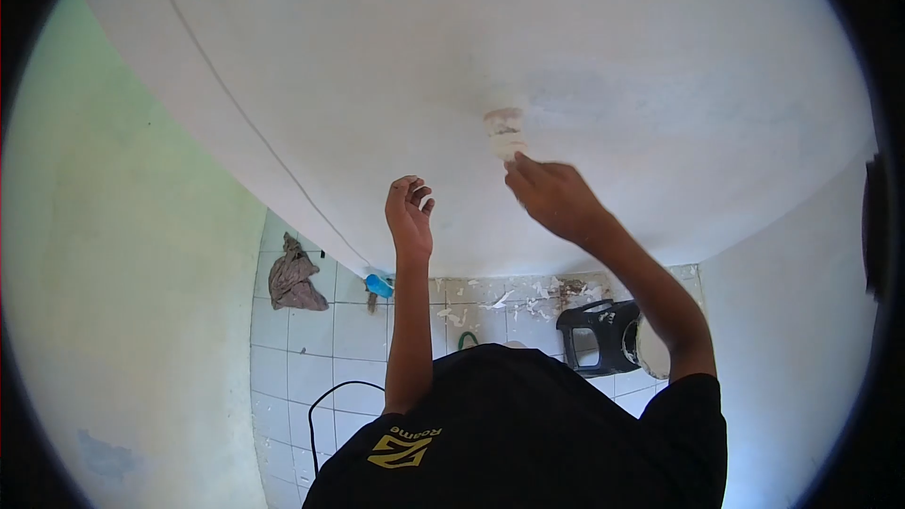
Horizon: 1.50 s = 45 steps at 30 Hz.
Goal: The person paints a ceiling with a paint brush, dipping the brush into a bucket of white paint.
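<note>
My right hand (558,198) is closed around the lower end of a putty knife (505,132). Its wide blade, smeared cream and brownish, overlaps the white wall (377,57). To the left, my left hand (410,219) is raised in front of the same wall, palm turned inward. Its fingers are loosely curled and apart, with nothing in them. A greyish patch (575,90) marks the wall just right of the blade.
A crumpled brown rag (294,275) and a blue object (379,286) lie on the white tiled floor (311,330). Flakes (504,300) litter the wall's foot. On the right is a black plastic stool (599,337) with a pale round container (650,347). A green wall (123,226) stands left; a black cable (316,405) runs nearby.
</note>
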Each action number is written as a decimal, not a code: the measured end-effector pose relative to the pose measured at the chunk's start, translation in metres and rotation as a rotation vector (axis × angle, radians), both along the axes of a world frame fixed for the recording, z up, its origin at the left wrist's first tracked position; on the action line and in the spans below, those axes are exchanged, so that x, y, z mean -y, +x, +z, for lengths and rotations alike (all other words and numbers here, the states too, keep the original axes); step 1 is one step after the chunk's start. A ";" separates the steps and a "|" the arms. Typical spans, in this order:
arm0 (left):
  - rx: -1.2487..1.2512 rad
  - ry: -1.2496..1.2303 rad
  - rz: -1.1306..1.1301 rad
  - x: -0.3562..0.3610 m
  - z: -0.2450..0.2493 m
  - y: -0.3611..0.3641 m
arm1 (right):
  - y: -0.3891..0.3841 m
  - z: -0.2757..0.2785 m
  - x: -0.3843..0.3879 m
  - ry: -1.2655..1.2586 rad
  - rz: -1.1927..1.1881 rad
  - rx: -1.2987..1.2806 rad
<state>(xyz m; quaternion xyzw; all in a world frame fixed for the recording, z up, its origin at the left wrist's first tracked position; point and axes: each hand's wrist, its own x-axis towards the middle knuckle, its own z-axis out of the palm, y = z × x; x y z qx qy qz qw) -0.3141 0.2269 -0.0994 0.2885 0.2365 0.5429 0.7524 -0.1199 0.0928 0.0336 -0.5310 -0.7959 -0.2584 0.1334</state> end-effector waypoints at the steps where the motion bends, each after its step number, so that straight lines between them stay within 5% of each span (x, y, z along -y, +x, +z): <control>1: 0.008 0.022 0.010 -0.001 0.002 0.002 | 0.003 0.021 0.003 -0.047 0.002 -0.095; 5: 0.008 0.043 -0.006 -0.001 0.005 0.015 | 0.026 0.124 -0.002 0.217 -0.059 -0.170; 8: 0.002 0.029 -0.032 -0.001 0.009 0.020 | 0.024 0.143 0.001 0.704 0.142 0.053; 11: 0.002 0.006 -0.037 -0.007 0.005 0.023 | 0.021 0.108 0.003 0.681 0.206 -0.046; 16: 0.015 -0.018 -0.044 -0.002 0.001 0.024 | 0.034 -0.058 -0.002 0.297 -0.019 0.061; 20: 0.014 -0.021 -0.069 0.003 0.004 0.027 | 0.032 -0.091 0.022 -0.012 -0.054 -0.116; 22: 0.003 -0.026 -0.079 0.009 0.005 0.034 | 0.040 -0.084 0.029 -0.134 -0.096 -0.142; 25: -0.033 -0.022 -0.096 0.013 0.006 0.043 | 0.070 -0.037 0.015 0.202 0.085 0.010; 30: -0.058 -0.033 -0.144 0.013 0.003 0.059 | 0.063 0.076 0.009 0.529 0.151 -0.119; 34: -0.056 -0.072 -0.169 0.020 -0.002 0.057 | 0.052 0.050 0.021 0.674 0.156 -0.178; 41: -0.095 -0.092 -0.152 0.012 -0.017 0.052 | 0.062 -0.081 0.032 0.271 0.002 -0.284; 45: -0.083 -0.100 -0.159 0.007 -0.022 0.051 | 0.082 -0.043 0.044 0.251 0.052 -0.155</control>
